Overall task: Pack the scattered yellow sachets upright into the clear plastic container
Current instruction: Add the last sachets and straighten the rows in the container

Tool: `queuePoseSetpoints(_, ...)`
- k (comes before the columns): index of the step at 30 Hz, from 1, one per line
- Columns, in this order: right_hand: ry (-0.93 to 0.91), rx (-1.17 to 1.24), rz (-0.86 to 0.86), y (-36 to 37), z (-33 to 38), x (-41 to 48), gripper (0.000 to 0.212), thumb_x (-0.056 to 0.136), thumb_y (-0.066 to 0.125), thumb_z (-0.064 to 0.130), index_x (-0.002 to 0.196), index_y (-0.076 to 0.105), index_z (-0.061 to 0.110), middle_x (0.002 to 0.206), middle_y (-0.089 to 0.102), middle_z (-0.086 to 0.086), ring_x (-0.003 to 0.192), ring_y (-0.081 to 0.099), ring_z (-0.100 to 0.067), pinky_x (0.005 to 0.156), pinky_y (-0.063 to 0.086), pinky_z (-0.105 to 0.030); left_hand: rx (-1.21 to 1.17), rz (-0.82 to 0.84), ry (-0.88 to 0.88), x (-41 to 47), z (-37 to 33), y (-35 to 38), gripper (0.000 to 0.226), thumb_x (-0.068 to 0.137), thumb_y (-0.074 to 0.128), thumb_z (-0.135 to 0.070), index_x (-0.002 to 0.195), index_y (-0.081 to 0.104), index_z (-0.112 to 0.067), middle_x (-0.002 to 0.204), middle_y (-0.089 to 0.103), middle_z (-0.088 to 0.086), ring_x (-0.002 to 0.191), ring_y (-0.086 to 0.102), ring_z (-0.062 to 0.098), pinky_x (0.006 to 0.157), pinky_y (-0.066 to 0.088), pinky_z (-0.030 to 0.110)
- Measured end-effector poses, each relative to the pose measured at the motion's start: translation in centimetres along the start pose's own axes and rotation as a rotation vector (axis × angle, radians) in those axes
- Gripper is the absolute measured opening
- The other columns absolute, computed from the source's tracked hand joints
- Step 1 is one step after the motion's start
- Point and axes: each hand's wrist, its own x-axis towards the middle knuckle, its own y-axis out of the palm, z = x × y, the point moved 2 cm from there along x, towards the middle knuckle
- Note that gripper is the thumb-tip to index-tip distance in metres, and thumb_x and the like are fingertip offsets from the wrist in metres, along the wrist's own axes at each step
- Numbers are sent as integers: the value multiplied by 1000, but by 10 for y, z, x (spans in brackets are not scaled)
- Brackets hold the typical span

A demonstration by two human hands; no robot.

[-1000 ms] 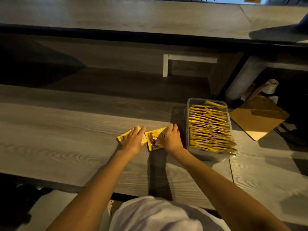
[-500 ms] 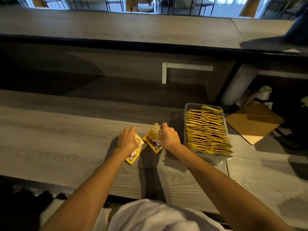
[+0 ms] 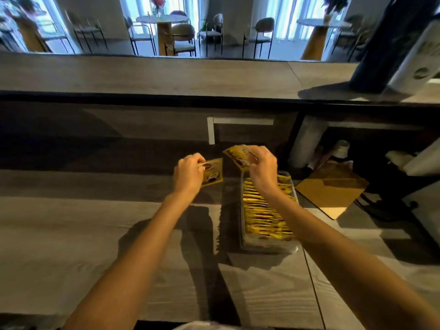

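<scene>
- The left hand is raised over the counter, just left of the container.
- Its fingers are curled narrow, pinching the left edge of one yellow sachet, the left sachet.
- The left sachet faces the camera with dark print showing. It tilts a little, its free corner pointing toward the other hand.
- The right hand is up over the far end of the container.
- Its fingers are bent tight around the right side of a second one, the right sachet.
- The right sachet sticks out leftward from the grip, tilted and slightly blurred. How many layers are in that pinch I cannot tell.
- The two held sachets are near each other but apart.
- The container sits on the counter right of centre, long side running away from the person.
- The packed sachets stand on edge inside it in a tight row.
- The right forearm crosses above the container's right side and hides part of the row.
- A brown board lies right of the container, past the counter's edge.
- A higher ledge runs across behind, with chairs beyond it.
</scene>
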Motion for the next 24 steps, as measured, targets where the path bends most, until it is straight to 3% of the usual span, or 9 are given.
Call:
queuePoseSetpoints(5, 97, 46, -146, -32, -34, 15, 31, 92, 45, -3, 119, 59, 4, 123, 49, -16, 114, 50, -25, 81, 37, -15, -124, -34, 165, 9, -42, 18, 14, 89, 53, -2, 96, 65, -5, 103, 65, 12, 96, 62, 25, 81, 54, 39)
queuePoseSetpoints(8, 187, 45, -183, -43, -58, 21, 30, 93, 46, 1, 120, 59, 3, 121, 48, -17, 112, 49, -26, 71, 34, -4, -152, -13, 214, 14, -62, 33, 15, 90, 51, -1, 96, 64, -3, 101, 64, 11, 92, 61, 23, 76, 50, 30)
queuePoseSetpoints(12, 253, 72, -179, -47, -82, 25, 28, 92, 48, 1, 117, 60, 3, 118, 48, -17, 108, 50, -25, 81, 39, -18, -190, 65, 196, 23, -79, 56, 16, 91, 50, -2, 97, 64, -4, 103, 64, 11, 94, 60, 21, 73, 44, 23)
queuePoseSetpoints(14, 267, 68, -177, -47, -92, 26, 28, 91, 48, 0, 116, 62, 3, 115, 49, -16, 103, 49, -22, 77, 40, -16, -225, 115, 180, 27, -84, 68, 15, 91, 50, -2, 97, 64, -4, 103, 64, 11, 95, 60, 21, 74, 45, 23)
queuePoseSetpoints(18, 278, 18, -153, -47, -109, 31, 25, 91, 45, -2, 108, 62, 2, 107, 54, -18, 94, 50, -23, 64, 33, -16, -251, 205, 159, 33, -87, 87, 12, 92, 52, -8, 97, 62, -6, 104, 65, 11, 97, 62, 22, 78, 53, 31)
queuePoseSetpoints(22, 249, 22, -72, -53, -115, 36, 28, 87, 43, -10, 110, 53, 2, 103, 57, -12, 93, 51, -19, 72, 40, -26, -206, 297, 142, 40, -84, 97, 16, 95, 47, -10, 107, 57, -7, 113, 60, 14, 105, 60, 26, 84, 56, 42)
queuePoseSetpoints(24, 205, -6, 8, -53, -115, 41, 28, 88, 44, -9, 112, 52, 3, 104, 58, -10, 95, 52, -18, 69, 44, -25, -145, 326, 168, 43, -85, 99, 23, 96, 44, -10, 115, 56, -8, 118, 57, 14, 109, 58, 26, 86, 55, 40)
